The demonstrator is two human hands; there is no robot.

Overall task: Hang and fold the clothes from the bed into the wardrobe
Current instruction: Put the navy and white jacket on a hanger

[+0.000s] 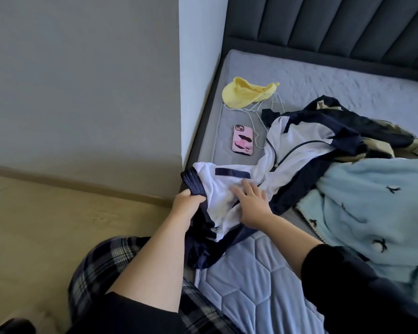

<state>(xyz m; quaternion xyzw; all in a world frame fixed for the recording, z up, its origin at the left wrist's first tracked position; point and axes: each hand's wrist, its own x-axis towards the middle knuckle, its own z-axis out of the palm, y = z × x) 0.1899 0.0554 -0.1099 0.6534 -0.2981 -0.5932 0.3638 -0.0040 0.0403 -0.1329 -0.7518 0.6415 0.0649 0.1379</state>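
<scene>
a navy jacket (299, 145) with white mesh lining lies open and crumpled, inside up, near the corner of the bed (251, 280). its lower part hangs over the mattress edge, where the left hand (187, 203) grips the navy hem and the right hand (251, 203) lies flat on the lining. a pale blue fleece (372, 208) with small dark marks touches its right side. an olive patterned garment (381, 143) is bunched behind it. a yellow top (244, 94) lies crumpled near the wall, over white wire hangers (263, 109).
</scene>
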